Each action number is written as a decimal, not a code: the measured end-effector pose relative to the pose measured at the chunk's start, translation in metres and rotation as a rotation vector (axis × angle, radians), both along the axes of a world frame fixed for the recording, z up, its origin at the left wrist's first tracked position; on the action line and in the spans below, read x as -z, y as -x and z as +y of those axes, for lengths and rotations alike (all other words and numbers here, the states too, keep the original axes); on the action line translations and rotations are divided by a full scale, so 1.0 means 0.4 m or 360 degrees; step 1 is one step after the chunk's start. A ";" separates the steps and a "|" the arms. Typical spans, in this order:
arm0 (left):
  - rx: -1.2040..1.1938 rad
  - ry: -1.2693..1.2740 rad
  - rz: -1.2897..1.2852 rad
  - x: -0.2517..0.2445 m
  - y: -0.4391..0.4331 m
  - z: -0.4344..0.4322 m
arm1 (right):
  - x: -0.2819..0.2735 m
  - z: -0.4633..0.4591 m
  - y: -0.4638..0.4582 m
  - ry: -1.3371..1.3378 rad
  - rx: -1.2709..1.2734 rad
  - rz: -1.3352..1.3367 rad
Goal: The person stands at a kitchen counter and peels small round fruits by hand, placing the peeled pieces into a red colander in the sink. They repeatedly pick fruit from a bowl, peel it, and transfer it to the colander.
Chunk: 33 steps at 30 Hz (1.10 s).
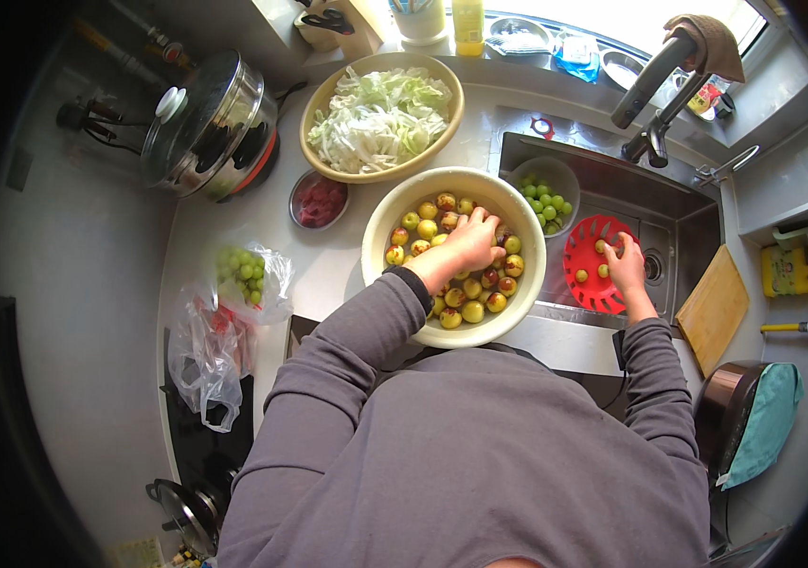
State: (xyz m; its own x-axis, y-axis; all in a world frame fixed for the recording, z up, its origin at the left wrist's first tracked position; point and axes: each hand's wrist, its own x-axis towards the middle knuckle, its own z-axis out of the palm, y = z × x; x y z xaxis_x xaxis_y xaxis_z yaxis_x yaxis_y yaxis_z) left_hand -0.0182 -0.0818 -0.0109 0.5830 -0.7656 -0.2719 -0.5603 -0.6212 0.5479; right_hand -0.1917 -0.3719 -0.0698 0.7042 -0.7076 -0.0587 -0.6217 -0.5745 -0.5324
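A cream plastic basin (373,284) holds many yellow-green jujubes with red-brown patches (473,311) in water. Over its middle, my left hand (471,241) reaches down among the fruit with bent fingers; its grasp is partly hidden. Inside the steel sink (628,186) sits a red slotted plastic basket (592,298) with a few jujubes (581,275) in it. My right hand (628,266) is at the basket's right side, fingertips beside one of those jujubes; whether it grips one cannot be made out. A bowl of green grapes (545,202) stands in the sink's left corner.
Shredded cabbage fills a large tan bowl (310,153) behind the basin. Raw meat (320,200) lies in a small bowl. Left are bagged grapes (240,273) and a steel steamer pot (205,135). A faucet (653,138) rises behind the sink; a wooden board (714,309) leans at right.
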 end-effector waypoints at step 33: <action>-0.0265 -0.0575 0.0269 -0.001 -0.060 0.074 | -0.131 0.463 -0.305 -0.0032 -0.1251 0.0180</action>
State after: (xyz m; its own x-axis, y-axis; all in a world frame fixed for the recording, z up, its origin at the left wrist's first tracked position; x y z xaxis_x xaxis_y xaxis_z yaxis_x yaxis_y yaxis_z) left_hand 0.0056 -0.0521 -0.0103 0.6147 -0.5032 -0.6075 -0.3575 -0.8642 0.3541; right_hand -0.0698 -0.1869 -0.0174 0.9859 -0.0037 -0.1672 -0.0888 -0.8586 -0.5049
